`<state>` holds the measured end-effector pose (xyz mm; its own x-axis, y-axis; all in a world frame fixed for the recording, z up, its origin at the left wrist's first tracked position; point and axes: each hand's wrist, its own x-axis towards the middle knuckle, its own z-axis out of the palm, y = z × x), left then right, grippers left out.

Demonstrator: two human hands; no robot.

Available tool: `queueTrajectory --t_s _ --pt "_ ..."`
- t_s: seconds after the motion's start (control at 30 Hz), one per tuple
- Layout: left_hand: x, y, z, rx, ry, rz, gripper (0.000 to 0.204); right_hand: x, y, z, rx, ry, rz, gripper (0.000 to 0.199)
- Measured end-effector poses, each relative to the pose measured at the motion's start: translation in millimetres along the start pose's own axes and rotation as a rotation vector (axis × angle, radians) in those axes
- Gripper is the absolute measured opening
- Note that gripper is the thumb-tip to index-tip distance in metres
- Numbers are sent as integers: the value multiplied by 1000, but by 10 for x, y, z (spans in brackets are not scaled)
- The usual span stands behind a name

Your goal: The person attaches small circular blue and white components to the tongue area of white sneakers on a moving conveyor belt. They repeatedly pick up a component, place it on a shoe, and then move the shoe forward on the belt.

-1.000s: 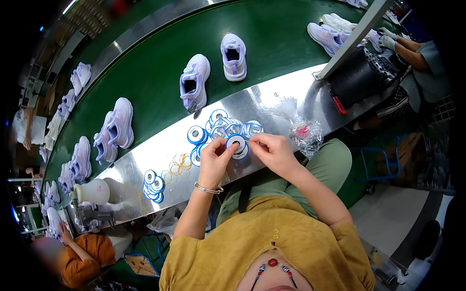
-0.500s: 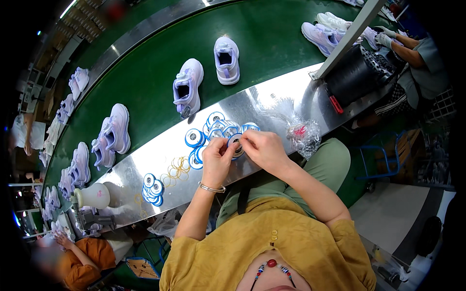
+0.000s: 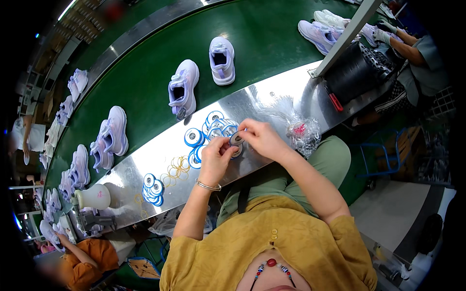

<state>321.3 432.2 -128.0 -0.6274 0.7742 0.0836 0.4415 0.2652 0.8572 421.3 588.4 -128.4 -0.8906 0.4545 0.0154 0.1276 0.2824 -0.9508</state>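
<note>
My left hand (image 3: 216, 160) and my right hand (image 3: 262, 138) meet over a steel bench (image 3: 272, 99), both pinching one small round blue-and-white tag (image 3: 236, 140). A pile of the same round tags (image 3: 208, 131) lies on the bench just beyond my fingers. A second small stack of tags (image 3: 152, 188) sits further left, with several loose rubber bands (image 3: 177, 167) between the two piles. A silver bracelet circles my left wrist.
A green conveyor belt (image 3: 145, 72) behind the bench carries pairs of lilac sneakers (image 3: 183, 87). A crumpled clear plastic bag (image 3: 303, 133) lies right of my hands. A black cylinder (image 3: 354, 72) and a white bottle (image 3: 94, 197) stand on the bench. Other workers sit at far right and lower left.
The sneakers on the belt have drifted left. My hands stay together over the tag pile, fingers shifting slightly on the one tag.
</note>
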Motion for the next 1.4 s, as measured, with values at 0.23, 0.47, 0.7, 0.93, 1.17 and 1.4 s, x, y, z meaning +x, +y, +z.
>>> queueTrajectory --t_s 0.23,0.47,0.7,0.93,1.17,1.4 --pt "7 -67 -54 184 244 85 22 -222 16 -478 14 42 125 11" --pt "-23 179 184 -419 -177 -103 13 -498 -192 -226 -172 34 -119 12" --pt "66 357 241 -550 -271 -265 13 -560 -147 -353 -177 15 -116 12" --pt "285 464 271 -427 -156 -180 12 -518 -123 -616 -321 -54 -110 11" --pt "673 544 364 -357 58 -92 18 -442 -72 -1184 -610 266 -378 14" --pt "970 663 576 -404 82 -43 21 -360 166 -1354 -78 154 -80 14"
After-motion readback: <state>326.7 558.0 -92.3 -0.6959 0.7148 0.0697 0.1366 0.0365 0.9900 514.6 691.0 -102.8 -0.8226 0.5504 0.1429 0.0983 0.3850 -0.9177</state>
